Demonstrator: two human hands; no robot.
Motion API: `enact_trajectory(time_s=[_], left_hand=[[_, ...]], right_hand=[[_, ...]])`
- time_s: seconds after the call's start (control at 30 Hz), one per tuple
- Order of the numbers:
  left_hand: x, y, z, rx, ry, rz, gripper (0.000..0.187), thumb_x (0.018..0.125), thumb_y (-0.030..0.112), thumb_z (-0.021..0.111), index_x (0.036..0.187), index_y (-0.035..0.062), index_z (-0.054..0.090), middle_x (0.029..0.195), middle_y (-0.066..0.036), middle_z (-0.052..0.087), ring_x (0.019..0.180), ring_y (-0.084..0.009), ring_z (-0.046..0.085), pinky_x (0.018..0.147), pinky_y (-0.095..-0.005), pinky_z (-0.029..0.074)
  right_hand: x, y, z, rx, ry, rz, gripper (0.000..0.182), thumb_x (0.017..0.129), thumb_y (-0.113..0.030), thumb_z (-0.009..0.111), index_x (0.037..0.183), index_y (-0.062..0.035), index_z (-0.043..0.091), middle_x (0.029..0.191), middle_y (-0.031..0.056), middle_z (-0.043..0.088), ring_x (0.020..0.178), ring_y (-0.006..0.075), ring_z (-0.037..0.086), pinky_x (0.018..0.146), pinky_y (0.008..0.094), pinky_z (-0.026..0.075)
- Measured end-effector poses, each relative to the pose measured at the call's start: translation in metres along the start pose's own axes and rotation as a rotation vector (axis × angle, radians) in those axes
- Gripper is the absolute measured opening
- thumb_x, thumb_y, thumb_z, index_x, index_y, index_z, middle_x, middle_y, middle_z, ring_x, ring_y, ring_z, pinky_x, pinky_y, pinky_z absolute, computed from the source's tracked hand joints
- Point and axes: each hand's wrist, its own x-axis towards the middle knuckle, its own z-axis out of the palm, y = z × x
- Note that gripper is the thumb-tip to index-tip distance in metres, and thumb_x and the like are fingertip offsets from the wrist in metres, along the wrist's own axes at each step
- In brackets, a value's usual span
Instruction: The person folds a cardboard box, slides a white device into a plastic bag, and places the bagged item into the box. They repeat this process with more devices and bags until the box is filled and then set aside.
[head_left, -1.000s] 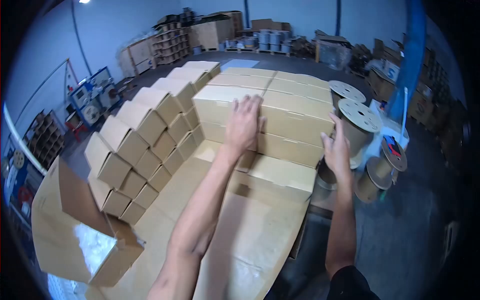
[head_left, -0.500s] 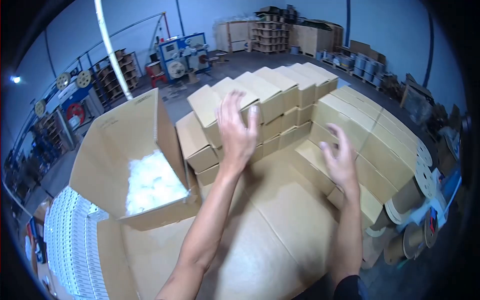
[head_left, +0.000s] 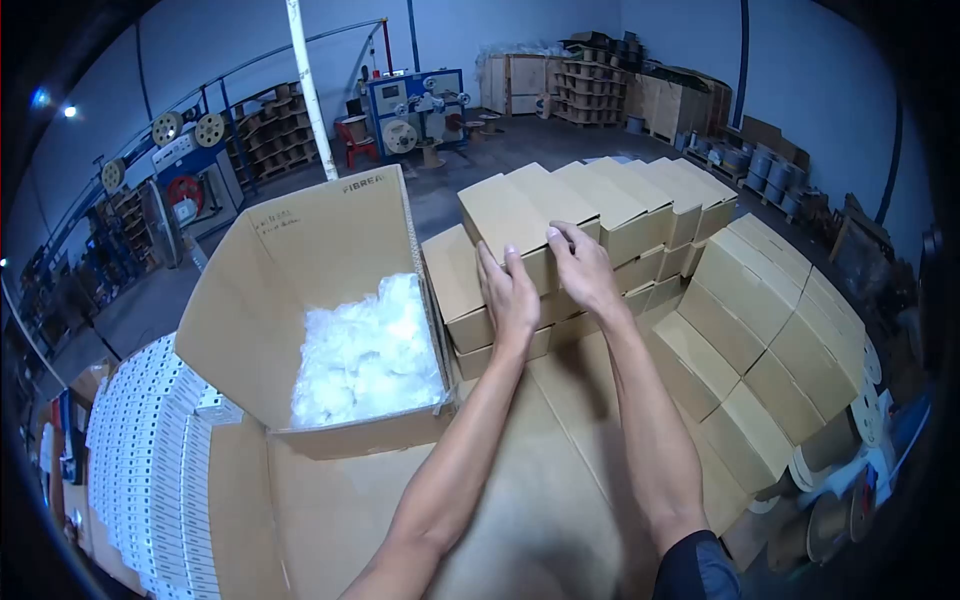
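My left hand (head_left: pixel 511 293) rests against the near face of a top-row brown carton (head_left: pixel 510 215) at the left end of the stacked rows, fingers extended upward. My right hand (head_left: pixel 583 268) touches the front upper edge of the same row just to the right, its fingers slightly bent and apart. Neither hand is wrapped round a box. More closed cartons (head_left: pixel 625 190) stand side by side in stepped layers behind and to the right of the hands.
Left of my arms, a large open carton (head_left: pixel 330 215) holds clear plastic bags (head_left: pixel 365 350). A second block of cartons (head_left: pixel 755 270) stands right. Stacked white pieces (head_left: pixel 150 440) lie far left; spools (head_left: pixel 828 525) sit lower right. Flat cardboard (head_left: pixel 540 500) lies beneath my arms.
Both hands have come down and closer together, onto the front of the left-end cartons. The view has shifted, so the cartons appear further right and lower.
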Motion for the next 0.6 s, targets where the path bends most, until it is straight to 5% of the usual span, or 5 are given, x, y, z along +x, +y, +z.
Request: enact_trajectory(time_s=[0.1,0.27,0.37,0.43,0.6], left_hand=[[-0.012,0.018,-0.01,0.038,-0.02,0.034,0.072,0.109,0.04,0.042,0.157,-0.0096,0.023,0.162,-0.031,0.028,0.151,-0.0435,0.029,0.125,-0.0464,0.023],[-0.015,0.052,-0.028,-0.166,-0.047,0.198,0.075,0.104,0.03,0.055,0.161,-0.0027,0.019,0.163,-0.03,0.028,0.15,-0.0428,0.031,0.123,-0.0471,0.026],[-0.029,0.083,-0.05,-0.189,-0.054,0.456,0.073,0.101,0.019,0.057,0.162,-0.0005,0.022,0.156,-0.024,0.043,0.14,-0.0322,0.048,0.115,-0.04,0.039],[-0.049,0.099,-0.071,-0.399,-0.185,0.37,0.079,0.094,0.014,0.062,0.162,0.0017,0.025,0.15,-0.015,0.048,0.134,-0.0245,0.051,0.114,-0.0364,0.039],[-0.146,0.113,-0.158,-0.452,-0.248,0.237,0.069,0.088,0.024,0.053,0.149,-0.0045,0.043,0.15,-0.018,0.048,0.141,-0.028,0.044,0.118,-0.0388,0.032]], right_hand=[[-0.002,-0.002,-0.005,0.08,-0.035,0.069,0.048,0.103,-0.035,0.055,0.134,-0.0003,0.063,0.121,0.0262,0.071,0.114,0.0377,0.069,0.099,0.0441,0.051],[-0.021,-0.046,-0.031,0.278,0.002,-0.04,0.041,0.103,-0.026,0.057,0.133,0.0009,0.063,0.1,0.014,0.072,0.087,0.0168,0.065,0.08,0.0333,0.052],[-0.049,-0.072,-0.053,0.356,0.033,-0.124,0.039,0.102,-0.022,0.056,0.133,0.0011,0.062,0.104,0.01,0.069,0.09,0.014,0.064,0.079,0.0305,0.053],[-0.088,-0.086,-0.068,0.449,0.027,-0.149,0.036,0.099,-0.011,0.052,0.133,0.0011,0.059,0.116,0.009,0.064,0.094,0.0138,0.062,0.081,0.0293,0.053],[-0.219,-0.102,-0.068,0.582,-0.053,-0.105,0.04,0.097,0.0,0.051,0.137,0.0017,0.05,0.139,0.0139,0.051,0.094,0.0146,0.061,0.085,0.0297,0.054]])
